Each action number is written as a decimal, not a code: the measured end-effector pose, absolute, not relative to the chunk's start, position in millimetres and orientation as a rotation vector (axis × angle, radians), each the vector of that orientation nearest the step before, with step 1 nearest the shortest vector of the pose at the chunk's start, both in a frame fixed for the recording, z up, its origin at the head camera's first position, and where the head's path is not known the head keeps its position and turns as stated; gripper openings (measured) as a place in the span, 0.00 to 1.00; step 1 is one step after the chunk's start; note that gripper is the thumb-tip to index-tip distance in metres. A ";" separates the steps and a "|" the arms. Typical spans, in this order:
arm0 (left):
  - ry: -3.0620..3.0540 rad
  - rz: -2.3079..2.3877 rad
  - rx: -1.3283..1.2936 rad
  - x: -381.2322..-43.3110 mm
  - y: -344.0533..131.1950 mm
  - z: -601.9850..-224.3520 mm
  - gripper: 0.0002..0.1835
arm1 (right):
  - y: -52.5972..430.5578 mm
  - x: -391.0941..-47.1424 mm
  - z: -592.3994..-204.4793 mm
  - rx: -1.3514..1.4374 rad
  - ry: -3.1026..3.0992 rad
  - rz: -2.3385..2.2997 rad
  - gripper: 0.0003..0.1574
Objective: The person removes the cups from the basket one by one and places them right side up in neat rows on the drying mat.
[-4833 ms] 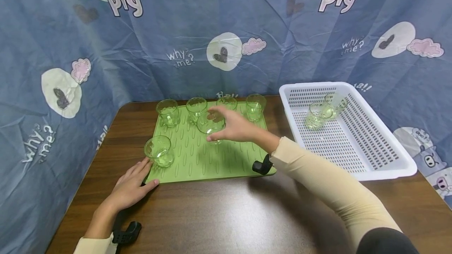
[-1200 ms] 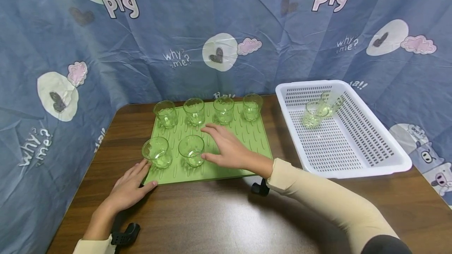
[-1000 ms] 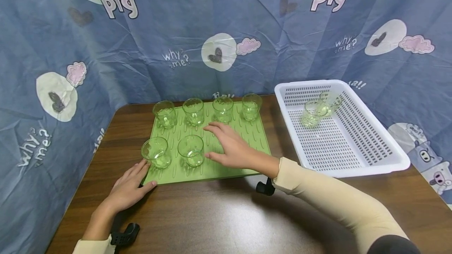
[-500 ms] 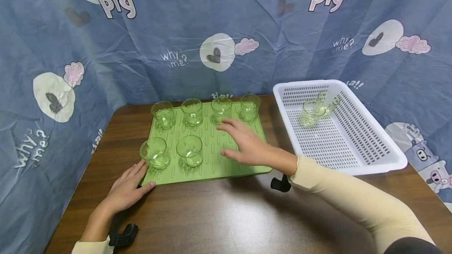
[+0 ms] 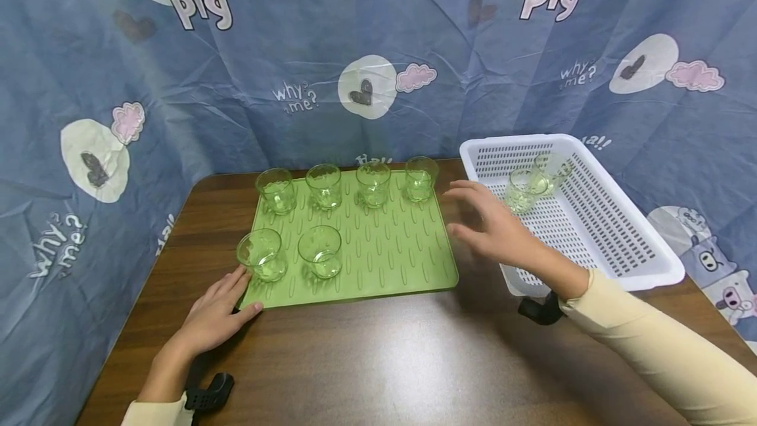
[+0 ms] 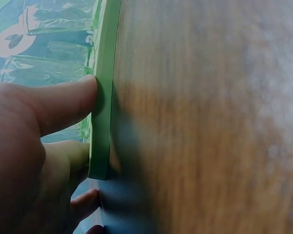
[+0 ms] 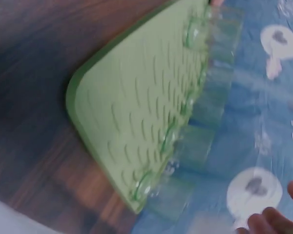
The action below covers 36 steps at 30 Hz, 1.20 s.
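Observation:
In the head view my left hand point(image 5: 215, 314) rests at the front left corner of a green drying mat point(image 5: 384, 255), its fingers relaxed. The left wrist view shows the thumb point(image 6: 71, 100) against the mat's edge. My right hand point(image 5: 497, 225) is in the air with fingers spread and nothing in them, overlapping the left rim of a white plastic basket point(image 5: 627, 281). Several clear glasses stand upright on the mat: a back row ending in a glass point(image 5: 420, 179) at right, and two in front, a left glass point(image 5: 263, 255) and a right glass point(image 5: 321, 252).
Two glasses are in the basket's back part, a nearer glass point(image 5: 523, 190) and a farther glass point(image 5: 554, 175), overlapping in view. Mat and basket sit on a brown wooden table point(image 5: 355, 360). A blue printed cloth point(image 5: 248, 84) hangs behind.
My right hand held a glass over the mat; that glass now stands in the front row, released. The hand has since moved right to the basket. My left hand stays put.

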<state>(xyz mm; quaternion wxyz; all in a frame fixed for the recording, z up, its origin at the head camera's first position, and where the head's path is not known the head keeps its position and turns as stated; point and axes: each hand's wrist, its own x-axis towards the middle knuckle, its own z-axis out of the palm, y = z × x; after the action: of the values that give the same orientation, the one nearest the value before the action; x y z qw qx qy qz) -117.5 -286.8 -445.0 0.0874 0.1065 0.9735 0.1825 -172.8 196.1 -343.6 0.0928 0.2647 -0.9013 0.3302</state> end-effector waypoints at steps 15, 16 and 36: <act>2.897 0.544 0.311 -117.6 -286.7 -445.1 0.43 | 233.6 -177.8 -312.6 0.539 -2.499 1.221 0.21; 2.897 0.544 0.310 -117.8 -286.7 -445.0 0.43 | 235.4 -178.9 -311.2 0.537 -2.502 1.212 0.21; 2.904 0.545 0.318 -118.6 -285.3 -445.0 0.42 | 269.3 -218.0 -306.6 0.387 -2.682 1.048 0.22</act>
<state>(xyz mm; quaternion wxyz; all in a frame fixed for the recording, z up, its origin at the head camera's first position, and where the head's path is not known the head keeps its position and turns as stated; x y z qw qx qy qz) -118.6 -285.3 -445.0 0.0849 0.1068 0.9737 0.1827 -218.0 269.3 -306.6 0.1177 0.1324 -0.9167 0.3581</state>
